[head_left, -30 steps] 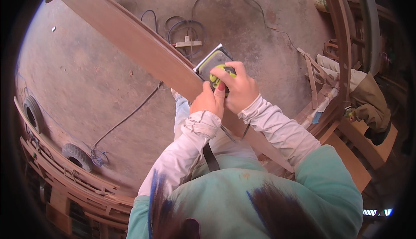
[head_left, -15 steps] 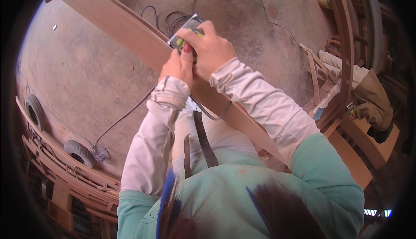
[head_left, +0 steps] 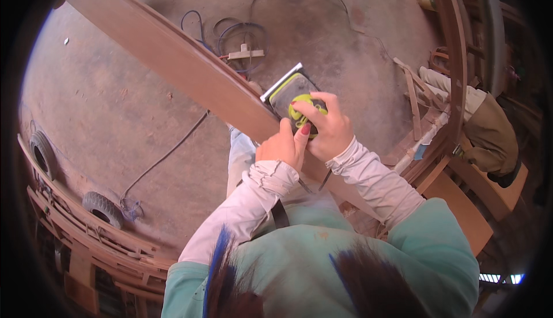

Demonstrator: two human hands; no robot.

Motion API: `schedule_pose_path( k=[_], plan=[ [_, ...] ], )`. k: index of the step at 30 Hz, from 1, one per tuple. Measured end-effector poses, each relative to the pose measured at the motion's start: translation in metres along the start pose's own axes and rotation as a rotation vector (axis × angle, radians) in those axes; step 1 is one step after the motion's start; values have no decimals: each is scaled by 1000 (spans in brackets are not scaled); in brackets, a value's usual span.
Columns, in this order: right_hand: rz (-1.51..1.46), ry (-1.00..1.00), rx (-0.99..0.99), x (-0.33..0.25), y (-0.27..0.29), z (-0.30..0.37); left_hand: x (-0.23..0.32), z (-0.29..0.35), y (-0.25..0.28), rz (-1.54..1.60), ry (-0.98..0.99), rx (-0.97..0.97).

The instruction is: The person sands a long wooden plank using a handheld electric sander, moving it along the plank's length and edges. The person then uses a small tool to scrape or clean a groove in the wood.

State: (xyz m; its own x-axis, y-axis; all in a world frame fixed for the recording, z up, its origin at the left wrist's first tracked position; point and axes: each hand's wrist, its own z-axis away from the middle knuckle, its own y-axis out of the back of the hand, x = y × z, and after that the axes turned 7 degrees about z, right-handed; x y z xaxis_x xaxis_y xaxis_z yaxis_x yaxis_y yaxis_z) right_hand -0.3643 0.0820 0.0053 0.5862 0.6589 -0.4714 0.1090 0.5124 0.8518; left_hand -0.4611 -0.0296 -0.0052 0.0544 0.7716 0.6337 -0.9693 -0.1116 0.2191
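Observation:
A grey and lime-green electric sander [head_left: 290, 91] with a flat square base sits tilted at the edge of a long brown wooden beam [head_left: 167, 59]. My right hand [head_left: 329, 123] is closed over the top of its body, fingers wrapped round the green part. Close beside it, my left hand [head_left: 283, 148] grips the rear of the sander, its thumb against the housing; part of that grip is hidden. The beam runs from the far left down under both my forearms. A dark cord passes beneath my wrists.
A white power strip [head_left: 246, 54] with coiled cords lies on the floor beyond the beam. Two tires [head_left: 103, 209] and stacked timber [head_left: 103, 246] line the left. At right stand a curved wooden frame [head_left: 458, 59] and a person's brown-clad leg [head_left: 489, 136].
Both hands and the sander have moved right and nearer to me along the beam. The sander has turned to show more of its top, and the power strip has come into sight.

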Motion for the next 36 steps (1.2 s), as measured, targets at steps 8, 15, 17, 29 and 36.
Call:
schedule_pose_path(
  k=[8,15,17,29,36],
  plan=[
    [41,81,-25,-1,-4,-21,-5,-9,9,106,45,6],
    [19,89,-28,-16,-17,-51,-10,-22,35,188,82,93],
    [32,109,-11,-29,-18,-73,-14,-33,49,215,79,166],
    [-14,71,-40,-23,-14,-61,-14,-25,37,164,-37,220],
    [20,22,-113,7,-6,-1,-19,-3,-20,93,50,36]
  ],
)
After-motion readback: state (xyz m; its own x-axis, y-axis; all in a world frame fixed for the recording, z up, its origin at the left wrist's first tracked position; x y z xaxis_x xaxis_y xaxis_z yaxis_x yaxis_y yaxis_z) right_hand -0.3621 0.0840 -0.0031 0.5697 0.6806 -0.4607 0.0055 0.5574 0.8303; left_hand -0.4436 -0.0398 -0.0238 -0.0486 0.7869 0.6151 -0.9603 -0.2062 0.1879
